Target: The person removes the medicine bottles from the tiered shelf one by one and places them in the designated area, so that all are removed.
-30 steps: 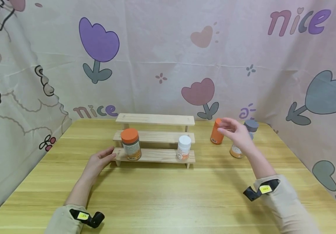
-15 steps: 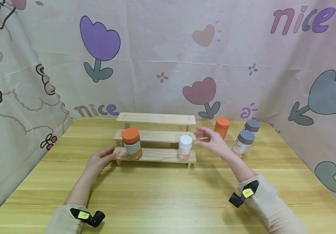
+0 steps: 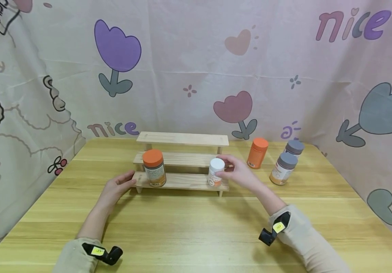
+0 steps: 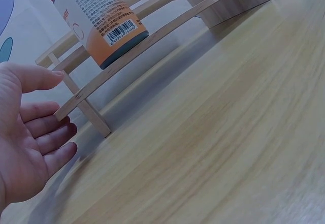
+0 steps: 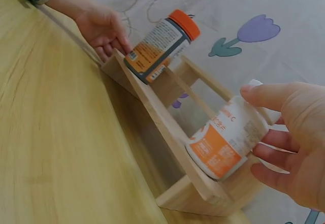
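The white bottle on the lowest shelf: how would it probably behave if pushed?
The white bottle looks like rigid plastic, so probably stiff. Upright on the narrow lowest shelf, it might tip off. Its round body would likely roll once fallen.

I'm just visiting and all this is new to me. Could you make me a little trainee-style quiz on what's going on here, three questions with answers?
1. Name it: which container is the right hand placed around?

2. True or false: the orange-lidded jar stands on the lowest tier of the wooden rack.

3. Count: in the head view, how many containers stand on the table to the right of the rack?

Key:
1. The white bottle.
2. True.
3. Three: one orange bottle and two grey-capped bottles.
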Demonstrator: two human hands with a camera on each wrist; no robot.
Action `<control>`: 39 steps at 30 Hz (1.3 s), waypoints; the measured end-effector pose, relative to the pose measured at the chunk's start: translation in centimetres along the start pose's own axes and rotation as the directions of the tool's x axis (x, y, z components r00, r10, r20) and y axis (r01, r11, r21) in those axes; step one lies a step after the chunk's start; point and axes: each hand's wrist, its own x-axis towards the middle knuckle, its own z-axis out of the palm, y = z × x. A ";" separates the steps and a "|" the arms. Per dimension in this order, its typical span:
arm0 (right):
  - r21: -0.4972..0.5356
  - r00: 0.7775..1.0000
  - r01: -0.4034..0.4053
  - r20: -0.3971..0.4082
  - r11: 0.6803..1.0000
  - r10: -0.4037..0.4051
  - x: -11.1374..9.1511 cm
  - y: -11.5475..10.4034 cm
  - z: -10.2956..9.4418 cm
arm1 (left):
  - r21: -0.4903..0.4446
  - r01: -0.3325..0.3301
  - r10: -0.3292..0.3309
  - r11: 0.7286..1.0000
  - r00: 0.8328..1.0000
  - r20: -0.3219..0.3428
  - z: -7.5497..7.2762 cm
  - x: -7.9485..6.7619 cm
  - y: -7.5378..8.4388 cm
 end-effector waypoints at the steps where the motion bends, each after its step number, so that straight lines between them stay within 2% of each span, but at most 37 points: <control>1: -0.005 1.000 -0.001 -0.004 1.000 0.001 0.0 0.0 0.1 | 0.000 0.000 0.000 1.000 1.000 0.000 0.0 0.0 0.0; 9: -0.046 0.999 -0.004 -0.052 0.999 0.001 -0.1 0.1 0.5 | -0.014 -0.007 0.007 1.000 1.000 0.002 0.0 0.1 -0.2; 18: -0.027 0.995 -0.003 -0.097 1.000 0.000 -0.9 0.7 0.1 | -0.016 -0.008 0.008 1.000 1.000 -0.001 0.0 0.1 -0.2; 31: -0.040 0.989 -0.019 -0.149 0.999 0.013 -2.8 1.1 -3.1 | -0.029 0.003 -0.003 1.000 1.000 0.002 -0.1 0.1 -0.1; 39: -0.081 0.981 -0.052 -0.189 0.995 0.036 -4.4 2.1 -5.1 | -0.020 0.004 -0.004 1.000 1.000 -0.006 0.0 0.1 -0.1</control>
